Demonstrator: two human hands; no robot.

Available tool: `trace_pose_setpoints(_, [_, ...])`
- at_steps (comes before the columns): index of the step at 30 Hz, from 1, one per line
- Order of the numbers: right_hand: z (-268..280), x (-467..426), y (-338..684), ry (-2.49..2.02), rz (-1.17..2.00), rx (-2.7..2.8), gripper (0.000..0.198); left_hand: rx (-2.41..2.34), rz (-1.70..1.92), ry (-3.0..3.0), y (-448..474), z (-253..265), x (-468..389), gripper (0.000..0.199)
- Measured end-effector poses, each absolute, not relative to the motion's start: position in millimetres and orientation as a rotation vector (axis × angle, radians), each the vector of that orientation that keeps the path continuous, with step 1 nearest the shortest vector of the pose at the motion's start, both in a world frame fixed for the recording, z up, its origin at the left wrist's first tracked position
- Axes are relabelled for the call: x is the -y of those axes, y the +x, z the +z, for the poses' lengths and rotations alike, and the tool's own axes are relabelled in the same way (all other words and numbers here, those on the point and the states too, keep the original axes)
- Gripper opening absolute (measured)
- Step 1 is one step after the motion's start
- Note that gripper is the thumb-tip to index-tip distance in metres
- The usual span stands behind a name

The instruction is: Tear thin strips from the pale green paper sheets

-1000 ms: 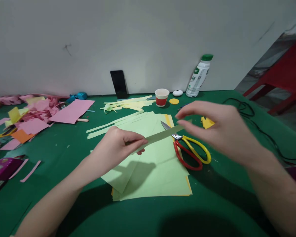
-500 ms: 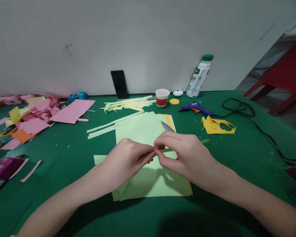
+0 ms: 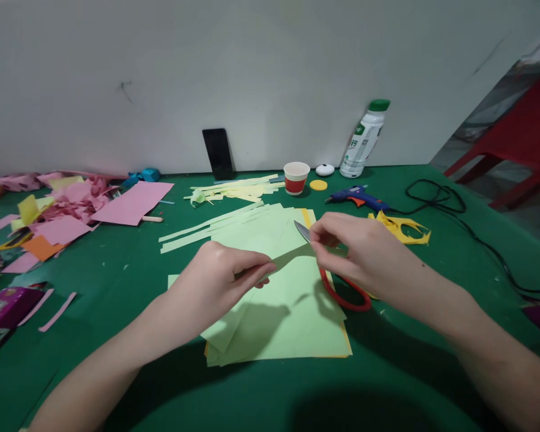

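My left hand (image 3: 231, 282) is closed in a pinch above the stack of light green paper (image 3: 292, 336). Between its fingertips is a thin light green paper strip (image 3: 291, 253), which runs up and right toward my right hand (image 3: 357, 252). My right hand is also pinched, with its fingertips at the strip's other end. Beneath the right hand, scissors with red handles (image 3: 351, 306) lie on the stack, partly hidden, blade tips pointing up and left. Several cut green strips (image 3: 184, 240) rest at the stack's upper left.
Behind the stack are pale paper scraps (image 3: 234, 191), a phone (image 3: 218, 153), a paper cup (image 3: 296, 179) and a leaning bottle (image 3: 363, 141). A blue glue gun (image 3: 357, 197) and yellow scraps (image 3: 405, 228) lie right. Pink paper (image 3: 132, 203) and a purple device (image 3: 9, 312) are left.
My right hand has moved right and up, away from my left, so more of the strip shows between them. The red scissor handles have come into view. My left hand has shifted slightly left.
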State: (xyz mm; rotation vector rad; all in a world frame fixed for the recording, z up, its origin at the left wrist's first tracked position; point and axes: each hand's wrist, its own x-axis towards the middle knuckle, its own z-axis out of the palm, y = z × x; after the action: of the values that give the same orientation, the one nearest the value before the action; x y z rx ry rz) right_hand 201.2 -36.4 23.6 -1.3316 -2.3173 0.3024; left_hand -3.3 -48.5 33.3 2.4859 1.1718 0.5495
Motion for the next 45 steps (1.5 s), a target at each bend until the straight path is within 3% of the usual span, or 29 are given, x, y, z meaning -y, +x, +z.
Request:
trace_pose_setpoints(11, [30, 18, 230, -1.512, 0.318, 2.202, 0.013, -1.246, 0.605, 2.446, -10, 36, 44, 0.022])
trace_pose_setpoints(17, [34, 10, 242, -1.684, 0.132, 2.134, 0.013, -1.261, 0.555, 2.450, -11, 37, 44, 0.025])
trace_pose_setpoints(20, [35, 16, 237, -1.516, 0.033, 2.092, 0.014, -1.251, 0.517, 2.444, -10, 35, 43, 0.026])
trace_pose_setpoints(25, [27, 42, 205, -1.143, 0.085, 2.471, 0.020, -1.199, 0.464, 2.439, -5, 27, 42, 0.024])
trace_pose_setpoints(34, [14, 56, 181, -1.409, 0.104, 2.572, 0.027, -0.990, 0.732, 2.463, 7, 5, 41, 0.017])
trace_pose_setpoints(45, [24, 48, 195, -1.564, 0.160, 2.558, 0.029, -1.246, 0.576, 2.380, 4, 10, 29, 0.019])
